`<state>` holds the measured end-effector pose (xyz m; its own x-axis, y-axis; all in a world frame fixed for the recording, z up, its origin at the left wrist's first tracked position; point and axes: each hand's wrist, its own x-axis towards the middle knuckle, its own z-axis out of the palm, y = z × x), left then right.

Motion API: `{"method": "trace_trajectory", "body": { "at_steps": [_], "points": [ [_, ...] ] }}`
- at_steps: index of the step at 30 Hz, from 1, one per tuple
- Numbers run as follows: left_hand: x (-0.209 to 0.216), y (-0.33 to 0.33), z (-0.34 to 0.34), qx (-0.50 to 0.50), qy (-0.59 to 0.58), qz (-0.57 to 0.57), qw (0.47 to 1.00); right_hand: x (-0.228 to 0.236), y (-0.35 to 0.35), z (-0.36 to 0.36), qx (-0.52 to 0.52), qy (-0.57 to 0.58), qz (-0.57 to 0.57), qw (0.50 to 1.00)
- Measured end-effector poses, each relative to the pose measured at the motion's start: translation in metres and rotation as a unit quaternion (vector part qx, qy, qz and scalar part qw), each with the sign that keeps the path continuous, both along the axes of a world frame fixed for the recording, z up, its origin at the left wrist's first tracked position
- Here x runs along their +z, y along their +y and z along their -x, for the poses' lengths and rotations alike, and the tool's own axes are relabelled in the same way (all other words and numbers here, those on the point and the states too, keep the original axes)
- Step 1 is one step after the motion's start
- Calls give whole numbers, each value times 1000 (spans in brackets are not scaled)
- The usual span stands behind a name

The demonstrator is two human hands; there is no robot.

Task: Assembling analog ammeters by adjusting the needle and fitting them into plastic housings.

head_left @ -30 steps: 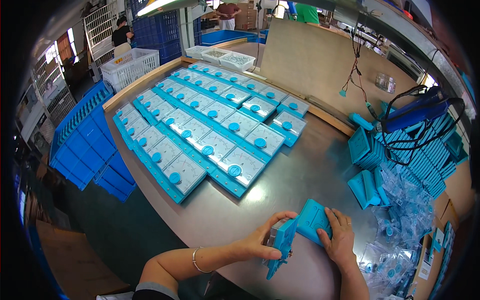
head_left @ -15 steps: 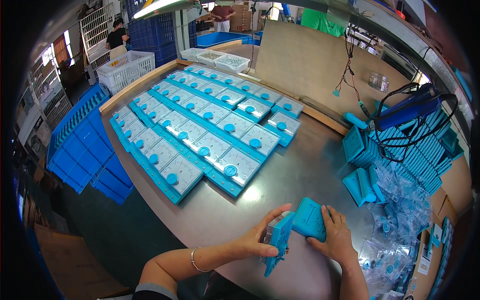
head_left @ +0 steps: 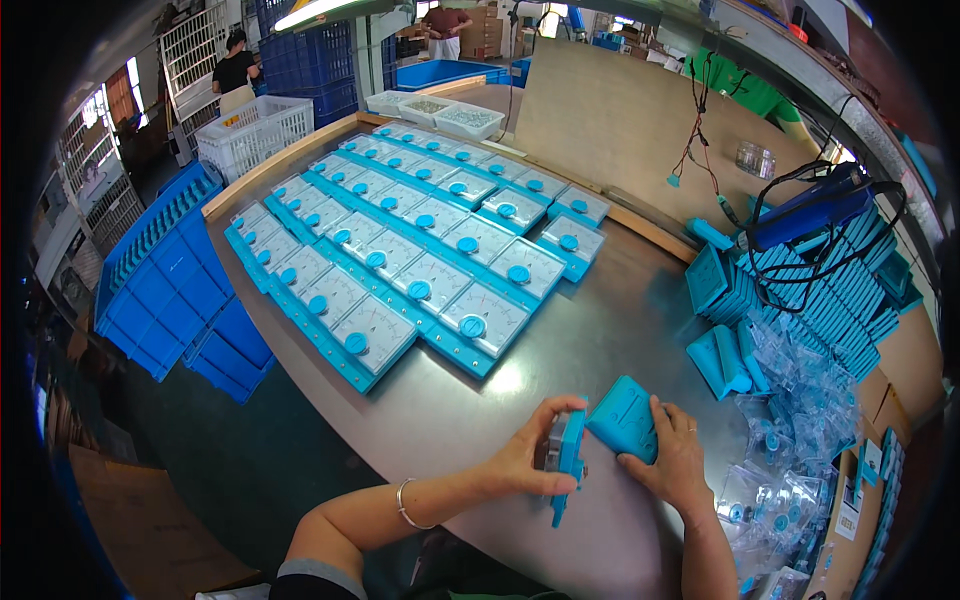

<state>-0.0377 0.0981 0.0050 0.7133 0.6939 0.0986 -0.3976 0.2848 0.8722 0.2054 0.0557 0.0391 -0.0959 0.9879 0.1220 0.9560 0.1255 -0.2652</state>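
Observation:
My left hand [head_left: 516, 466] grips an analog panel meter [head_left: 568, 452] by its edges, with the thumb below and fingers above. The meter stands on edge, its clear front toward my palm and its teal back toward the right. My right hand [head_left: 682, 462] is closed round the right side of a teal plastic casing [head_left: 624, 418], tilted just beside the meter. Small molded shapes show on the casing's face. Beyond my hands, several rows of assembled analog meters [head_left: 473, 326] with round teal knob-like discs lie face up on the metal table [head_left: 420, 430].
Stacked teal casings [head_left: 815, 310] stand at the right behind a blue tool [head_left: 815, 215] with black cables. Clear covers [head_left: 780, 500] pile up nearer me. White trays of small parts [head_left: 468, 122] sit at the back; blue crates [head_left: 165, 290] stand left. A wooden strip [head_left: 640, 232] edges the table.
The meter in my left hand has turned more edge-on and shifted slightly right. My right hand has tilted the casing a little and raised it. The green-clothed person behind has moved right.

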Motion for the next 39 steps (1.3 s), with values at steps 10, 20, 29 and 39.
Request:
{"method": "trace_trajectory", "body": {
  "at_steps": [10,20,29,39],
  "points": [
    [13,1,-9,110,-82,-69,988,23,-48,46,41,400,16,915],
    [18,-32,-25,93,-71,-112,987,10,-82,47,77,421,1,904],
    [26,-44,-23,100,-34,-120,987,14,-96,48,79,465,11,882],
    [27,-60,-23,87,-31,-121,988,15,-113,49,69,447,-6,892]
  ]
}}
